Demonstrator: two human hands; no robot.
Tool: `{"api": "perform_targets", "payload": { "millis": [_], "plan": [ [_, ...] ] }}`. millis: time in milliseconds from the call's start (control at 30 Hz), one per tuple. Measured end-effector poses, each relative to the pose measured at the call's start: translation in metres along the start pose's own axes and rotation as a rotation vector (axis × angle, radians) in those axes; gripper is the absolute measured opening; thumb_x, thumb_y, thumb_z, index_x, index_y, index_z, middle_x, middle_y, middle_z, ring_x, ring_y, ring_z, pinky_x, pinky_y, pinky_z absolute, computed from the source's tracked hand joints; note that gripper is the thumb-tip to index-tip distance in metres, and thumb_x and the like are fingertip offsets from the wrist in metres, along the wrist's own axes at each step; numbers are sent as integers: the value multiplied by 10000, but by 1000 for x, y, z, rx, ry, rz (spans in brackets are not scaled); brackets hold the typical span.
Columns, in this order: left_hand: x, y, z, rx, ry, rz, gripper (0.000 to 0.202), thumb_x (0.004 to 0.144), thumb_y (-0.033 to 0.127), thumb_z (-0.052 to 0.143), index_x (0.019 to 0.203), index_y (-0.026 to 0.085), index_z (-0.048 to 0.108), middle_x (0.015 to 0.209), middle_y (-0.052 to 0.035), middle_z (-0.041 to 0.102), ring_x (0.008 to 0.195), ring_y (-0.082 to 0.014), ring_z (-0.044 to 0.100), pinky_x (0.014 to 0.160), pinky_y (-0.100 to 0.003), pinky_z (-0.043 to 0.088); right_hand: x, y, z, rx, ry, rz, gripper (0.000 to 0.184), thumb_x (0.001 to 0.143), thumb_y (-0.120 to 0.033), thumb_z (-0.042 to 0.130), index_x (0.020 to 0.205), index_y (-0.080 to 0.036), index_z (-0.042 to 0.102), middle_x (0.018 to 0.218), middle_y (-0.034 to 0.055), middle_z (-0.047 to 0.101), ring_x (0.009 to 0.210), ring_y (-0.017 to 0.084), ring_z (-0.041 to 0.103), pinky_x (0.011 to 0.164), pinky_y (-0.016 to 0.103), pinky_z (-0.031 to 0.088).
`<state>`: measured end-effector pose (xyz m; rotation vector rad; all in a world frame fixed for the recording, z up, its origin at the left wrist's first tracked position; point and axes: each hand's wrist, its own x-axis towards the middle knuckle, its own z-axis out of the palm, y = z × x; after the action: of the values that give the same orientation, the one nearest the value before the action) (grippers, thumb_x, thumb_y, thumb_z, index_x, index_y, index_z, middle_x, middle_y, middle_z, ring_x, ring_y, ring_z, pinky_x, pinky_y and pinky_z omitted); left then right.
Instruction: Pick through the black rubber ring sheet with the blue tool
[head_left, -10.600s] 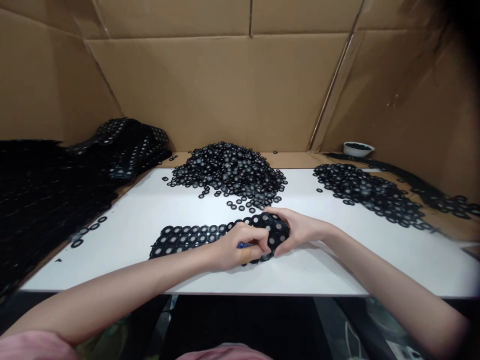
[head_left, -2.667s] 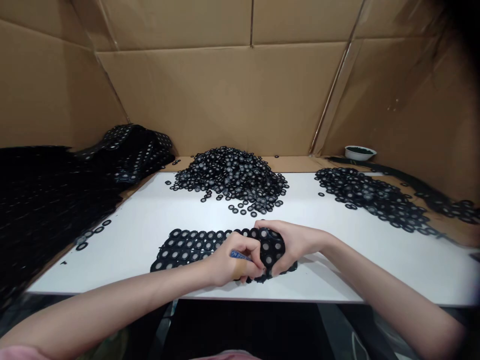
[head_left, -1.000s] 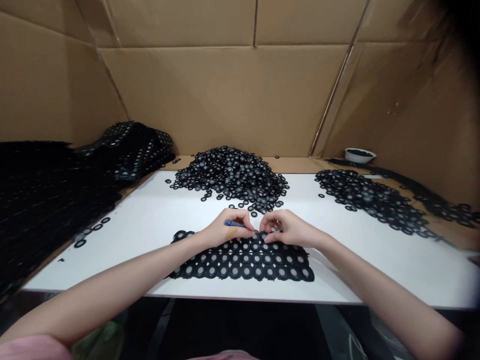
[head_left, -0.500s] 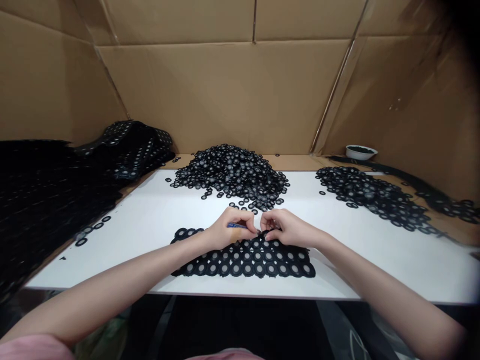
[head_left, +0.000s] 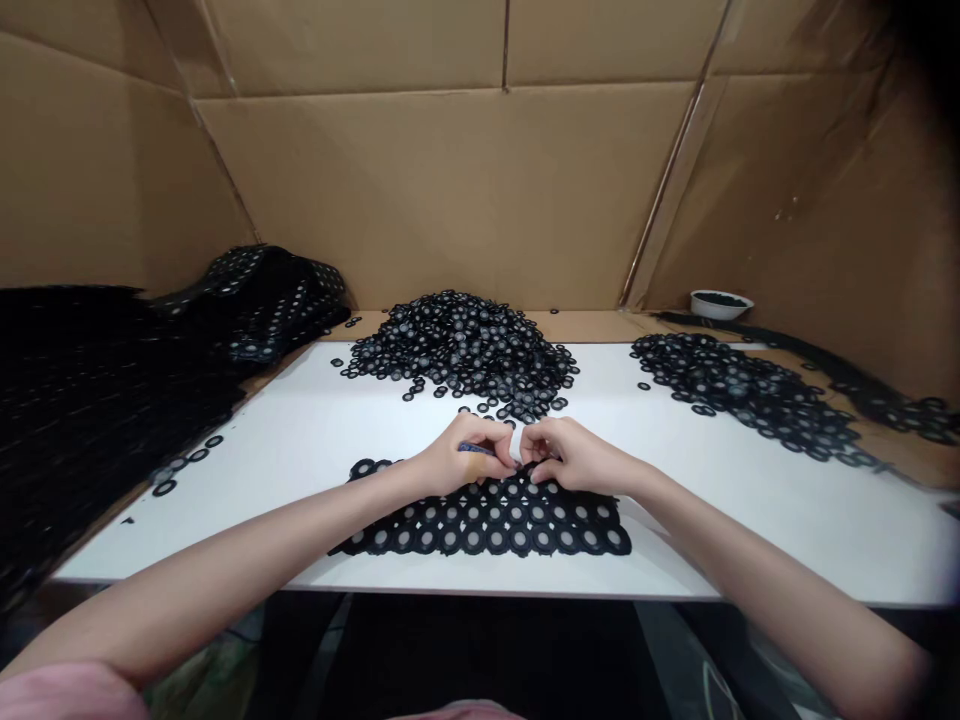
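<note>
A flat black sheet of joined rings with grey mesh centres (head_left: pixel 480 527) lies on the white board, and both hands are at its upper edge. My left hand (head_left: pixel 469 457) grips a thin blue tool (head_left: pixel 477 449), and its tip is hidden in my fingers. My right hand (head_left: pixel 564 456) pinches the sheet's edge close to the left hand. A white finger wrap (head_left: pixel 516 444) shows between the hands, but I cannot tell which hand wears it.
A heap of loose black rings (head_left: pixel 461 352) stands behind the sheet, with a second spread (head_left: pixel 742 397) to the right. Stacked black ring sheets (head_left: pixel 97 400) lie at the left. A white bowl (head_left: pixel 720 305) sits at the back right. Cardboard walls (head_left: pixel 450 200) surround the white board (head_left: pixel 225 510).
The sheet, bunched in my hands earlier, now lies flat. Both hands have moved to its upper edge and closer together, and the white finger wrap now shows between them.
</note>
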<state>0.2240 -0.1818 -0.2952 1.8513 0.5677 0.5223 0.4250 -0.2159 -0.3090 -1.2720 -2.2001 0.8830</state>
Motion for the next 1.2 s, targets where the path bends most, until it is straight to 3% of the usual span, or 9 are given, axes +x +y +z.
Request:
{"api": "perform_targets", "payload": {
  "millis": [400,867,1200],
  "plan": [
    [11,9,1,-54,-49,-45,62,596,116,617,560,112,567,537,31,523,450,-62,432,407,-160,365,1,4,2,21,14,-25,169,618,-40,606,703,-176,551,670,-17,533,651,146,504,585,239,389],
    [22,5,-5,-74,-147,-73,37,572,91,613,561,102,579,543,29,534,420,-54,431,378,-156,375,0,1,2,31,10,-19,192,620,-14,581,729,-169,555,688,-15,513,652,147,513,568,230,398],
    [22,1,-5,-113,-139,-58,50,576,90,633,562,97,585,539,30,552,406,-52,445,369,-154,386,0,5,2,17,18,-29,196,614,-29,598,752,-168,580,701,-14,531,661,143,514,574,228,391]
  ]
}}
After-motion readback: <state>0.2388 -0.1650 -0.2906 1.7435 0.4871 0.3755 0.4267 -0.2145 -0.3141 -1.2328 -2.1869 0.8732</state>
